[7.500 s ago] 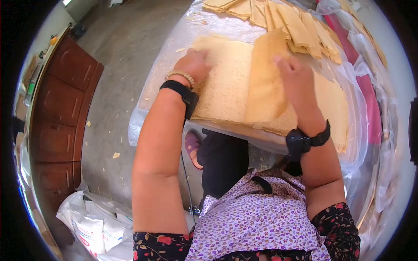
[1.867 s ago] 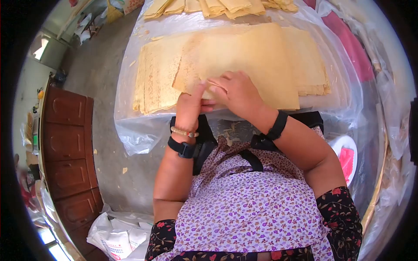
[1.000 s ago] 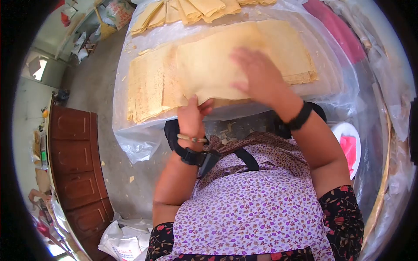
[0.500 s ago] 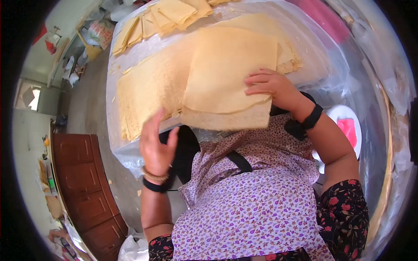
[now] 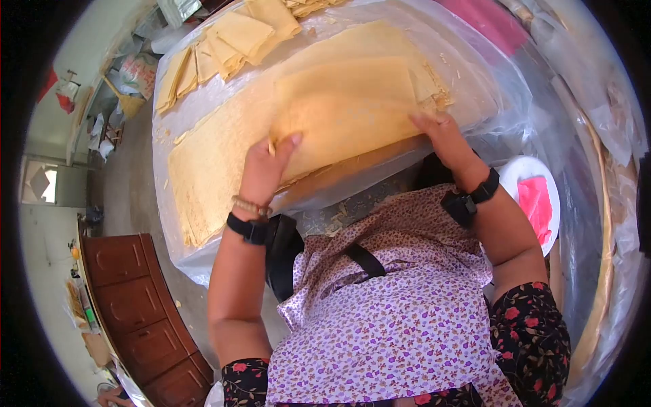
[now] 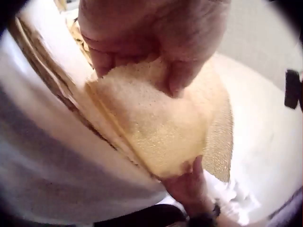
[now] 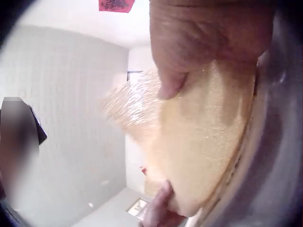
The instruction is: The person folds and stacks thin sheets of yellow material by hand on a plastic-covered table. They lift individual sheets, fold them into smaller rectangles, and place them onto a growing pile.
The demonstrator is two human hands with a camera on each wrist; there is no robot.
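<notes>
A thin yellow sheet (image 5: 346,112) spans both hands over a wide pile of similar sheets (image 5: 210,163) on the plastic-covered table. At the sheet's left edge the left hand (image 5: 266,163) pinches it, thumb on top. The right hand (image 5: 444,139) pinches the near right corner. In the left wrist view, the left hand (image 6: 154,38) has its thumb on the sheet (image 6: 156,123), fingers partly hidden beneath. In the right wrist view, the right hand (image 7: 208,42) has its thumb over the sheet (image 7: 199,137), with its other fingers behind it.
Folded sheets (image 5: 237,37) lie in a fanned row at the table's far left. Clear plastic (image 5: 505,74) covers the table. A white stool (image 5: 553,197) with a pink cloth (image 5: 536,207) stands at the right. Brown cabinets (image 5: 135,298) line the left side.
The left hand, lifted off near the table's edge half a second ago, now holds the sheet's left edge. The right hand has moved from the sheet's face to its corner. The view has turned.
</notes>
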